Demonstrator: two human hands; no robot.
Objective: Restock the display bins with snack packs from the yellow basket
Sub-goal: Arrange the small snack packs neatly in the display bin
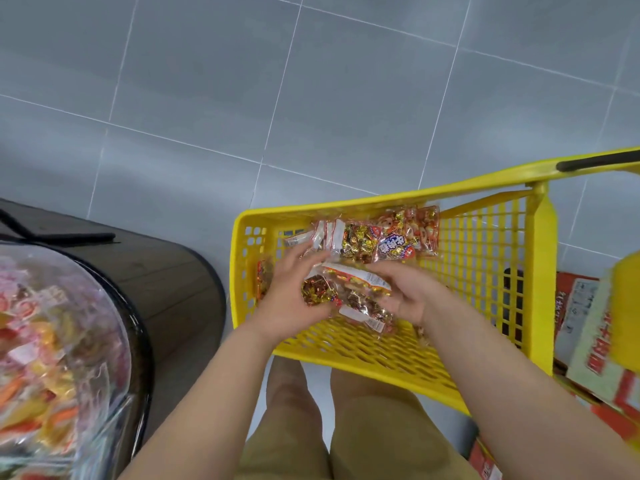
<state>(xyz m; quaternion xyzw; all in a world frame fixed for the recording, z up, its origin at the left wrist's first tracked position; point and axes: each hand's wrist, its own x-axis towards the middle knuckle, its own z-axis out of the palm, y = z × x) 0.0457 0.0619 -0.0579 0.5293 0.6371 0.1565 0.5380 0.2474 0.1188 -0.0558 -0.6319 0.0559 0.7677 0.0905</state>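
Down at the bottom, the person's knees in khaki shorts [363,438], and both bare forearms reach forward over them into the yellow basket [540,271]. The left hand [291,292] comes in from the left with its back to the camera, fingers spread forward along the side of the packs [346,296] and thumb tucked in against them. The right hand [408,292] meets it from the other side, fingers laid over the top wrapper, thumb underneath: a pinch. So both hands grip that one clump of clear packs, low in the middle of the basket, just above its mesh floor. Gold and red-brown wrapped sweets show through the film. The white labels carry fine print, too small to read.

Behind the hands, more packs [381,237] lean against the basket's far wall. One shows a blue badge with bold white characters; I can't make them out for sure.

To the left, the bin [142,341], black-rimmed, piled with blurred pink and orange packs, sits on a wooden stand [166,271]. To the right, red-and-white cartons [581,306], print smeared. Beyond the basket, its black-gripped handle [595,164], then grey floor tiles [311,81].
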